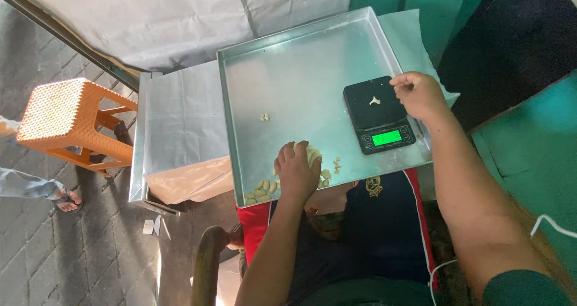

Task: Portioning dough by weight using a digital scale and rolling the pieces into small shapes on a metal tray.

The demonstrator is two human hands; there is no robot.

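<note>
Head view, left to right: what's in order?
Orange stool → lined tray → left hand on pale nuts → black scale → right hand.

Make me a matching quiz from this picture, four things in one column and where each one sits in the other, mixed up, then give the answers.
Things:
1. small black scale
2. orange stool
3. left hand
4. right hand

Places:
A. on the paving, left of the trays
B. at the scale's right edge, fingers pinched
C. on the right part of the metal tray
D. over the pale pieces at the tray's near edge

Pairs: 1-C, 2-A, 3-D, 4-B
</note>
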